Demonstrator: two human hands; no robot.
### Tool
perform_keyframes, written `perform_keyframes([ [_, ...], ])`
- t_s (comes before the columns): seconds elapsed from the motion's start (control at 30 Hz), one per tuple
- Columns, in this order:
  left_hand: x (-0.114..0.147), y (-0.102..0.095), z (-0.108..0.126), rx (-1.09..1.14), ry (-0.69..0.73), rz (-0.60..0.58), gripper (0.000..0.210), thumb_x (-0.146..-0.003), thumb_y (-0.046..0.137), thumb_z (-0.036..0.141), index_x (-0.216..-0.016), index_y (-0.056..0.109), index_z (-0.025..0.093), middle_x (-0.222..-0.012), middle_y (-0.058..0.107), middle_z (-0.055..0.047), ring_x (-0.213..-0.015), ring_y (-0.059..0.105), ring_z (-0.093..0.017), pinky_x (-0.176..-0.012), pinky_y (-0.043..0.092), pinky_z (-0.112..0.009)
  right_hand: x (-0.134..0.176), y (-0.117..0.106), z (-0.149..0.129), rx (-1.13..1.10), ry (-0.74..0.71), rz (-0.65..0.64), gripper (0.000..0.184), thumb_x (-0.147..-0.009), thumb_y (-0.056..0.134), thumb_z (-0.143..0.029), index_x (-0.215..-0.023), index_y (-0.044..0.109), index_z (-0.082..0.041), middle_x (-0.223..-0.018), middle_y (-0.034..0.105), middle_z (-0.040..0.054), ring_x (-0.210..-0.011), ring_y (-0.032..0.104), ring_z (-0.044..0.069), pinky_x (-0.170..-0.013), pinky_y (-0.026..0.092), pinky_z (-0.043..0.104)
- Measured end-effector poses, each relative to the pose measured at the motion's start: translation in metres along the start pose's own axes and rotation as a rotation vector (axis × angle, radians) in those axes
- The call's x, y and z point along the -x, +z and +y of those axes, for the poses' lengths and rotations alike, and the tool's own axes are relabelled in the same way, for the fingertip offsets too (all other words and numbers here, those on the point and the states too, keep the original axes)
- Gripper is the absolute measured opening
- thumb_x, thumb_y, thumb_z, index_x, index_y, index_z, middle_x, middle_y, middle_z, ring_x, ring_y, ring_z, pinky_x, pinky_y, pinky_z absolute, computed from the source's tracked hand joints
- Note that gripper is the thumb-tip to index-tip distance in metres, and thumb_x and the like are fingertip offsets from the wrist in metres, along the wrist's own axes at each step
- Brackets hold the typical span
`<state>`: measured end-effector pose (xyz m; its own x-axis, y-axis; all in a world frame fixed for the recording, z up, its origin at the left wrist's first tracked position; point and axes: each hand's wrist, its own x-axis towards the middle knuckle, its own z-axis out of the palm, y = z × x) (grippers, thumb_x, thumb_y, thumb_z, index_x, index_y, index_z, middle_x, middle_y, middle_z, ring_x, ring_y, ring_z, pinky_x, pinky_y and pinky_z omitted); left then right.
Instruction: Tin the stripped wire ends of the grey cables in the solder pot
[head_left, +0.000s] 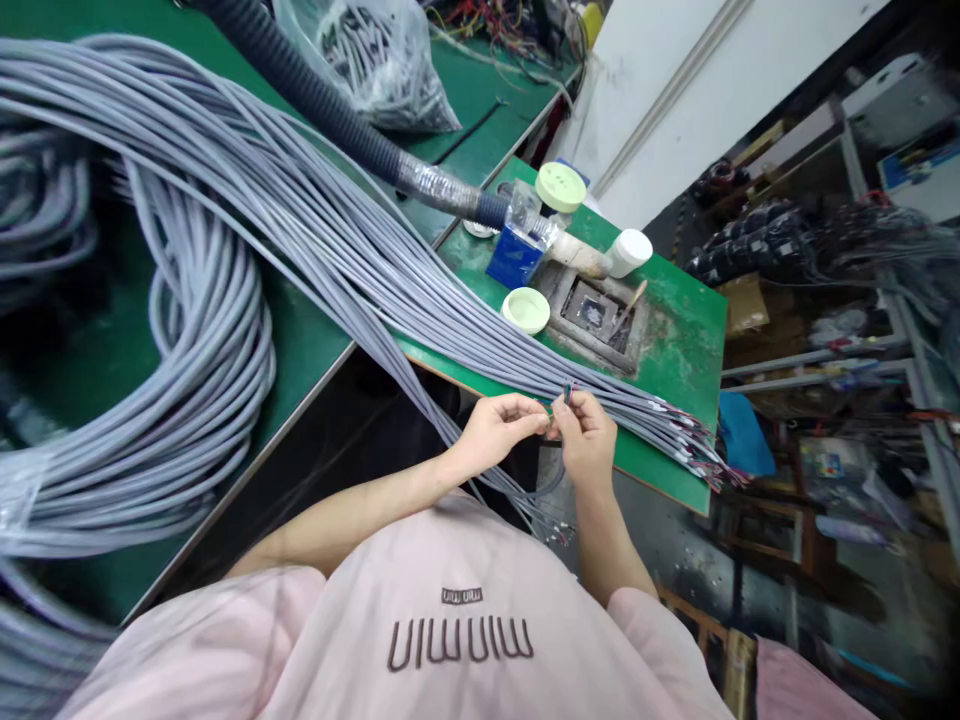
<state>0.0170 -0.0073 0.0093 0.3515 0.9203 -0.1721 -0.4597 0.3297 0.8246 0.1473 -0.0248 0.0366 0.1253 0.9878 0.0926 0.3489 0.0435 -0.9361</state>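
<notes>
My left hand (pixel 501 428) is closed in a pinch, its fingertips on a thin wire close to my right hand. In my right hand (pixel 587 440) is the end of a grey cable (pixel 553 482), with thin coloured wires (pixel 568 388) poking up between thumb and fingers. The cable curves down and left below the hands. Just beyond my fingers, a long bundle of grey cables (pixel 465 325) lies across the green board, its stripped ends (pixel 705 450) showing coloured wires at the right. My fingers partly hide the wire tips.
A square metal pot (pixel 592 312) with a stick stands on the green board (pixel 682 340). Around it are a pale lid (pixel 525 310), a white cup (pixel 631 250), a blue box (pixel 516 258) and a ribbed hose (pixel 315 90). Coiled cables (pixel 217 330) fill the left table; crowded shelves stand right.
</notes>
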Motion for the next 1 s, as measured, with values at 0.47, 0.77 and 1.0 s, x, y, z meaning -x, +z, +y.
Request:
perform_keyframes([
  [0.47,-0.056,-0.037,-0.002,-1.08,0.783,0.022,0.016,-0.089,0.054,0.027,-0.086,0.067,0.019,-0.079,0.071,-0.004,-0.076,0.059,-0.017,-0.072,0.041,-0.033,-0.136,-0.082,0.041,0.456,0.072,0.132,0.022,-0.075,0.054,-0.037,-0.062,0.05,-0.019,-0.047,0.048,-0.0055,-0.039,0.042,0.009,-0.041,0.032,0.021],
  [0.77,-0.059,-0.047,-0.011,-1.156,0.904,-0.038,0.014,-0.09,0.053,0.023,-0.089,0.066,0.018,-0.078,0.07,-0.004,-0.075,0.058,-0.017,-0.07,0.039,-0.032,-0.201,-0.09,0.058,0.884,0.142,0.128,0.019,-0.072,0.056,-0.03,-0.061,0.064,-0.016,-0.057,0.062,0.0037,-0.065,0.061,0.018,-0.061,0.044,0.025],
  [1.0,-0.061,-0.047,-0.011,-1.178,0.91,-0.024,0.015,-0.091,0.052,0.025,-0.088,0.065,0.019,-0.076,0.069,-0.003,-0.073,0.058,-0.017,-0.07,0.039,-0.032,-0.217,-0.086,0.054,1.052,0.209,0.046,0.019,-0.071,0.06,-0.029,-0.069,0.073,-0.015,-0.068,0.069,0.0063,-0.075,0.065,0.021,-0.068,0.045,0.026],
])
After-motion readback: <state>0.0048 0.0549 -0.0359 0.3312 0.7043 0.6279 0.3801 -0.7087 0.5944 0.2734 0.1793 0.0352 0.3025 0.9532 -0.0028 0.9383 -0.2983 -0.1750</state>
